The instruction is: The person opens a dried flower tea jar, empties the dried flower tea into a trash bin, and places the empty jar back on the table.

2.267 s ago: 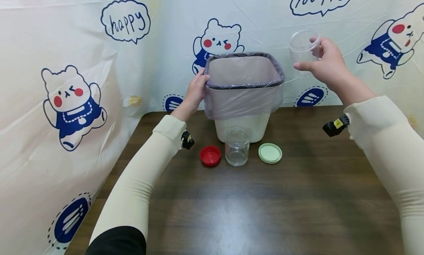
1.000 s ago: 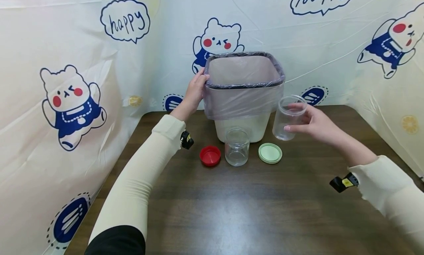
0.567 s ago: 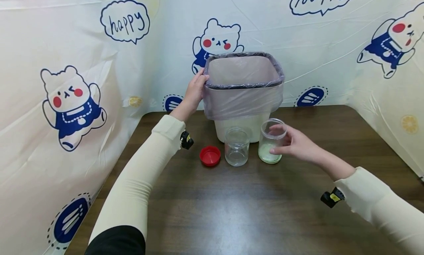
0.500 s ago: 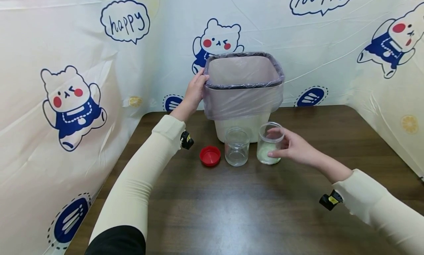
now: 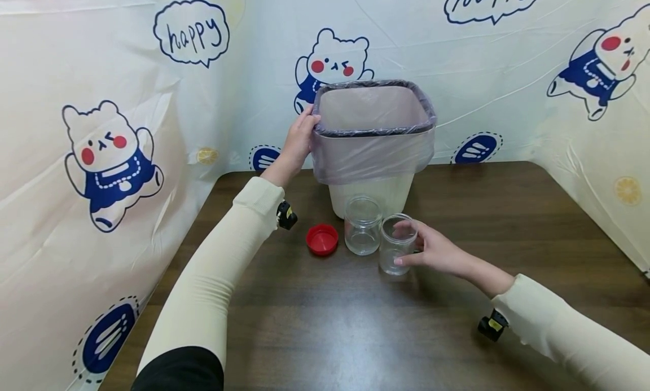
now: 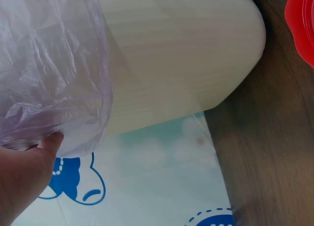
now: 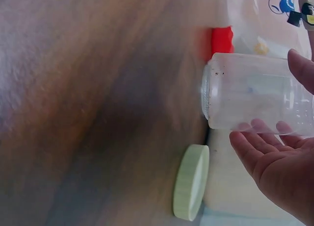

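Low over the table, my right hand (image 5: 431, 250) holds a clear jar (image 5: 396, 258) upright, thumb on one side and fingers on the other. The jar has no lid on and looks empty. A second clear jar (image 5: 362, 233) stands just to its left, overlapped by it in the head view. My left hand (image 5: 298, 137) grips the left rim of a pale waste bin (image 5: 373, 193) lined with a thin purplish bag (image 5: 373, 157). In the left wrist view, the fingertip (image 6: 56, 138) presses against the bag. The pale green lid (image 7: 191, 182) shows in the right wrist view; the hand hides it in the head view.
A red lid (image 5: 322, 240) lies left of the jars on the brown wooden table (image 5: 325, 323). Behind and beside the table hangs a printed curtain (image 5: 254, 52). The bin stands near the table's back edge.
My right hand has brought its jar down from beside the bin's rim, then left and forward past the green lid to the standing jar. The left hand has stayed on the rim.
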{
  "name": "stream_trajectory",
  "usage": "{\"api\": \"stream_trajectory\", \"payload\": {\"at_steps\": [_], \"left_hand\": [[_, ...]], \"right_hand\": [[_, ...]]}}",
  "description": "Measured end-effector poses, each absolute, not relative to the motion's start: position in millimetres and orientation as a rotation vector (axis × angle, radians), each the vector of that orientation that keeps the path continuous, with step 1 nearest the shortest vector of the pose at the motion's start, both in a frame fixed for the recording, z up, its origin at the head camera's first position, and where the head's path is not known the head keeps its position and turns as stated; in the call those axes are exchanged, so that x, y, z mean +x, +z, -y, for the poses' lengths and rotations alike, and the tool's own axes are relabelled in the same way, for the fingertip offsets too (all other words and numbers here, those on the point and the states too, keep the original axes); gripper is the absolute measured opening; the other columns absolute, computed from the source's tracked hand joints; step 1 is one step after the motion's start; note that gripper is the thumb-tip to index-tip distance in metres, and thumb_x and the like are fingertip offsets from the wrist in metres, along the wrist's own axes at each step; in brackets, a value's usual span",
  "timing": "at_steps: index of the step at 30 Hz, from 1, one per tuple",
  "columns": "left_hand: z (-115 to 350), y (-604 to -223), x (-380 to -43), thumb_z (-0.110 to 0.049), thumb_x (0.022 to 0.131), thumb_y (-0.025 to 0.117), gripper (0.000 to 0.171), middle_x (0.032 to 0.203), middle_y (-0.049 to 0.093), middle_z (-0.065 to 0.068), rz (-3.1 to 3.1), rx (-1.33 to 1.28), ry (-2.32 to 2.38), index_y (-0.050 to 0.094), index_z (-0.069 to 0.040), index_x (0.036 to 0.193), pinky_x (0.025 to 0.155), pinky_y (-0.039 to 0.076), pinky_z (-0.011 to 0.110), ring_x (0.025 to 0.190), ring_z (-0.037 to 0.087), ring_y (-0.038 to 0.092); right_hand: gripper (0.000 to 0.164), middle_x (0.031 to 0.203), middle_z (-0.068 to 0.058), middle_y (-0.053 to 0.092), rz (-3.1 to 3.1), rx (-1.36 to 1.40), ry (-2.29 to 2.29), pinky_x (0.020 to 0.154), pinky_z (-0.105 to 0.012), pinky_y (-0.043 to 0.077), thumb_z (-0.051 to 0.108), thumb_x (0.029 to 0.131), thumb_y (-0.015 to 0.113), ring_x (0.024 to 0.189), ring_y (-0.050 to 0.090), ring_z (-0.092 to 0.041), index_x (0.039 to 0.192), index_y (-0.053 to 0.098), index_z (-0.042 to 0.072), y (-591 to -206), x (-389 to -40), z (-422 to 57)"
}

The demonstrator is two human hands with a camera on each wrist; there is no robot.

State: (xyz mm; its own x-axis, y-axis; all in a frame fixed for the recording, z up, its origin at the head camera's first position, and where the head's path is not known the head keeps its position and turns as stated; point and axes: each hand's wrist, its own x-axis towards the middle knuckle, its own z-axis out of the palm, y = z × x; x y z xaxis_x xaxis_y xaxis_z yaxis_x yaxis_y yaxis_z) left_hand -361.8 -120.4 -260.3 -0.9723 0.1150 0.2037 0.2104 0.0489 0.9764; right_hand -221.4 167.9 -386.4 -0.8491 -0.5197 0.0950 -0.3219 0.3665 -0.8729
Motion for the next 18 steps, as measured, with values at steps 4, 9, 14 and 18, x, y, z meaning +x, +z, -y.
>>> {"api": "stream_trajectory", "payload": {"at_steps": [4, 9, 14, 18], "left_hand": [[121, -262, -363, -0.038, 0.09, 0.041, 0.05, 0.138, 0.029, -0.013, 2.23, -0.344, -2.081, 0.03, -0.029, 0.137, 0.097, 0.023, 0.052, 0.125, 0.011, 0.027], [121, -261, -362, -0.039, 0.09, 0.041, 0.05, 0.138, 0.029, -0.013, 2.235, -0.345, -2.07, 0.029, -0.028, 0.137, 0.097, 0.023, 0.051, 0.125, 0.011, 0.027], [121, -261, -361, -0.039, 0.09, 0.04, 0.05, 0.138, 0.029, -0.013, 2.238, -0.344, -2.063, 0.029, -0.027, 0.137, 0.097, 0.024, 0.051, 0.125, 0.01, 0.027], [121, -261, -361, -0.039, 0.09, 0.04, 0.05, 0.138, 0.029, -0.013, 2.233, -0.346, -2.064, 0.03, -0.027, 0.137, 0.097, 0.023, 0.051, 0.125, 0.01, 0.027]], "right_hand": [[0.068, 0.114, -0.01, 0.052, -2.424, -0.781, -1.471, 0.086, -0.045, 0.038, 0.027, 0.065, 0.077, 0.099, 0.051, -0.02, 0.12, 0.043, 0.005, -393, -221, -165], [0.069, 0.115, -0.013, 0.052, -2.405, -0.806, -1.485, 0.086, -0.044, 0.038, 0.025, 0.066, 0.077, 0.103, 0.05, -0.022, 0.12, 0.042, 0.002, -400, -220, -161], [0.069, 0.116, -0.018, 0.052, -2.364, -0.819, -1.525, 0.086, -0.045, 0.038, 0.021, 0.066, 0.077, 0.106, 0.049, -0.028, 0.121, 0.041, -0.002, -403, -219, -158], [0.069, 0.117, -0.02, 0.051, -2.341, -0.812, -1.539, 0.088, -0.047, 0.036, 0.018, 0.067, 0.077, 0.107, 0.048, -0.03, 0.121, 0.04, -0.003, -406, -218, -156]]}}
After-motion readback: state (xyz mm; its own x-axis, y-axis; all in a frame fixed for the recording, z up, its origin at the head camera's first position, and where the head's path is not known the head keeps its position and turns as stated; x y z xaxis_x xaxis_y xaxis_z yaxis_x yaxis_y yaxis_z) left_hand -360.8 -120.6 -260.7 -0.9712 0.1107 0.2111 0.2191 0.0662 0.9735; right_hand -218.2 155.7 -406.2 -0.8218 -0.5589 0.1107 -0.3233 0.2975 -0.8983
